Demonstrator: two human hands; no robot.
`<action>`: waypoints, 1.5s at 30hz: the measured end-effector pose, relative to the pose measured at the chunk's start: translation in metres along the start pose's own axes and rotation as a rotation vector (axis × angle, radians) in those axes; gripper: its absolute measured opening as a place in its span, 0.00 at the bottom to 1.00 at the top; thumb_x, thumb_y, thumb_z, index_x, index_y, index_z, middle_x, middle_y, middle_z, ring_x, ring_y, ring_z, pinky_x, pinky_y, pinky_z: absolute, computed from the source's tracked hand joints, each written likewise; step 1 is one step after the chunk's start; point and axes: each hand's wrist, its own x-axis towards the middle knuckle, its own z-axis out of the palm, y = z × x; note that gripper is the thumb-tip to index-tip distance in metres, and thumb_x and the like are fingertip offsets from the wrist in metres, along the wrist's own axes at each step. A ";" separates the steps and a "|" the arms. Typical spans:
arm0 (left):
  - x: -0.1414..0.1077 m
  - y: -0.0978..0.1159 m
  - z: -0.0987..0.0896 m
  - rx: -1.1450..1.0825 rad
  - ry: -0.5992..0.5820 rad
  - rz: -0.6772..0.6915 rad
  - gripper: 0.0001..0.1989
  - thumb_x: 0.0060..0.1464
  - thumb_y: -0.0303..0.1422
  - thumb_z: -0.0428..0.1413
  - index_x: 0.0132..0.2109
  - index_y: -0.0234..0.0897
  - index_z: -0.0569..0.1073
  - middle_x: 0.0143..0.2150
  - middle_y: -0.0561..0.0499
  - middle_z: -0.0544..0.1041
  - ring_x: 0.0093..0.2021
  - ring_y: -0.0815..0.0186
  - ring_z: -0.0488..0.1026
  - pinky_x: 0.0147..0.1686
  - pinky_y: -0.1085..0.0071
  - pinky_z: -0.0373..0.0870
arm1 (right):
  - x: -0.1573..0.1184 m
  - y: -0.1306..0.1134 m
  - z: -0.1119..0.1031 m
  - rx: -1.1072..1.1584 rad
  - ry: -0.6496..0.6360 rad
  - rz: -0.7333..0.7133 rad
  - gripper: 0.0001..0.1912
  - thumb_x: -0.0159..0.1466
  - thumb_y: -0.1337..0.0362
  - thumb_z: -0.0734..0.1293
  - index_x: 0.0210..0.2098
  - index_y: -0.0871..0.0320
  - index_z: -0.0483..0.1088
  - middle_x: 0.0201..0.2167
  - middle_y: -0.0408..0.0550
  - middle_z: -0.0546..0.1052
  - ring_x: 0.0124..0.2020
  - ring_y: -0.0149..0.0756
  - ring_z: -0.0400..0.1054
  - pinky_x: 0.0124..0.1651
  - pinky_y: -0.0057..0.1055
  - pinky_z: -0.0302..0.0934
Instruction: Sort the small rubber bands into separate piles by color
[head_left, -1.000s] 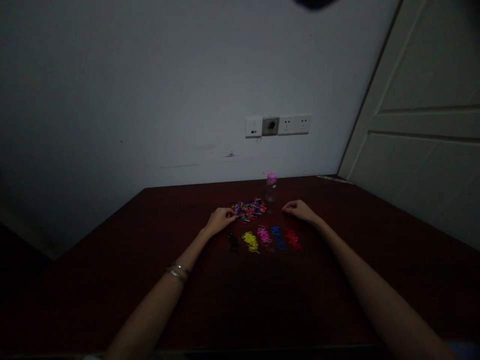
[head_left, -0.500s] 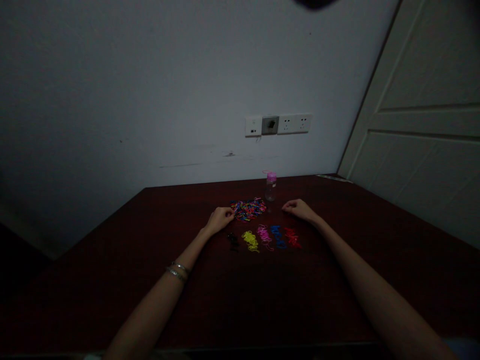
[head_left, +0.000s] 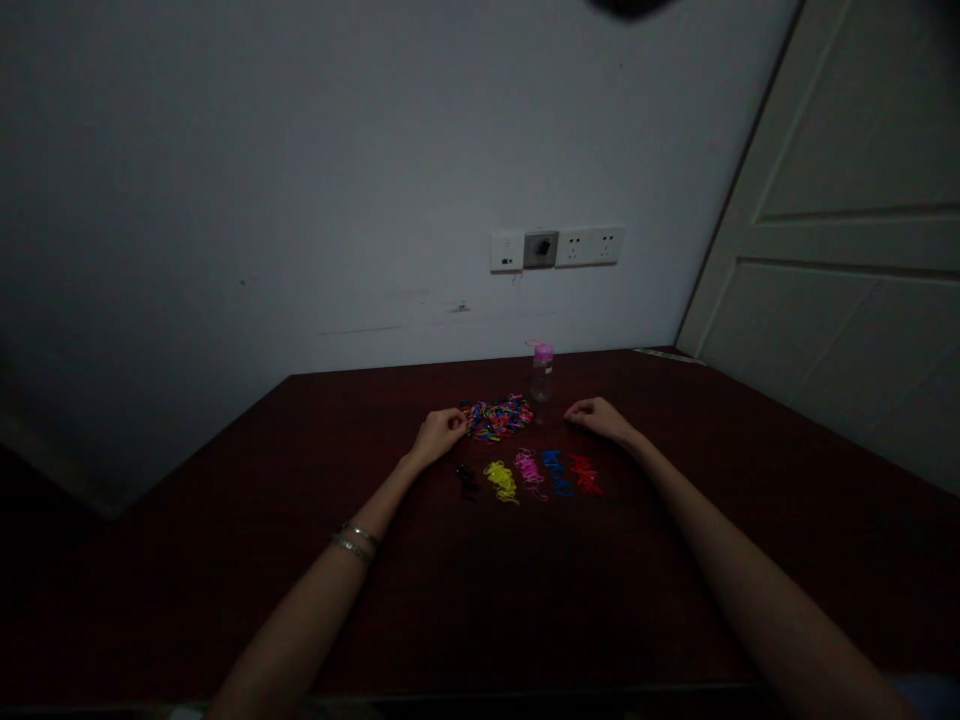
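A mixed pile of small coloured strands (head_left: 498, 418), perhaps rubber bands, lies on the dark red table. My left hand (head_left: 439, 436) rests at the pile's left edge with its fingers curled closed. Whatever may be between those fingertips is too small to see. To the right, apart from the pile, my right hand (head_left: 600, 418) lies on the table, fingers drawn together and nothing showing in them. Nearer me are separate heaps in a row: black (head_left: 466, 482), yellow (head_left: 501, 482), pink (head_left: 529, 474), blue (head_left: 556, 473) and red (head_left: 585, 474).
A clear bottle with a pink lid (head_left: 542, 372) stands behind the pile, between my hands. Beyond the table (head_left: 360, 420) is a pale wall with a row of sockets (head_left: 556, 249). A panelled door (head_left: 847, 280) is on the right. The scene is dim.
My left hand has shifted very slightly up and left at the edge of the pile. My right hand and the coloured heaps look the same.
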 end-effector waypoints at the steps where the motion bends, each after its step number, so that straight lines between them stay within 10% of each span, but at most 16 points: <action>1: 0.000 0.000 0.000 -0.003 0.001 0.004 0.10 0.46 0.32 0.50 0.31 0.33 0.74 0.25 0.52 0.71 0.25 0.71 0.65 0.27 0.77 0.59 | 0.000 -0.001 0.000 0.002 -0.003 0.004 0.12 0.49 0.64 0.63 0.29 0.64 0.74 0.23 0.46 0.75 0.23 0.30 0.64 0.26 0.23 0.57; 22: 0.004 -0.002 -0.010 -0.112 -0.057 -0.014 0.09 0.42 0.31 0.51 0.29 0.31 0.74 0.22 0.54 0.68 0.24 0.73 0.62 0.25 0.78 0.57 | 0.001 0.004 0.000 0.006 -0.026 -0.016 0.13 0.50 0.62 0.63 0.31 0.64 0.73 0.24 0.47 0.74 0.23 0.29 0.63 0.25 0.23 0.56; 32: 0.004 0.002 -0.027 -0.241 -0.558 -0.107 0.10 0.38 0.31 0.53 0.29 0.29 0.74 0.19 0.55 0.67 0.21 0.74 0.59 0.22 0.78 0.53 | 0.004 0.007 0.001 -0.016 0.011 -0.043 0.14 0.49 0.61 0.62 0.29 0.63 0.74 0.23 0.46 0.74 0.22 0.29 0.63 0.25 0.23 0.56; 45: 0.004 0.006 -0.037 -0.262 -0.738 -0.121 0.10 0.36 0.31 0.54 0.29 0.31 0.76 0.23 0.52 0.72 0.22 0.73 0.62 0.23 0.78 0.54 | 0.002 0.006 0.000 -0.004 0.002 -0.044 0.13 0.50 0.62 0.63 0.29 0.64 0.74 0.23 0.46 0.75 0.23 0.29 0.64 0.25 0.23 0.56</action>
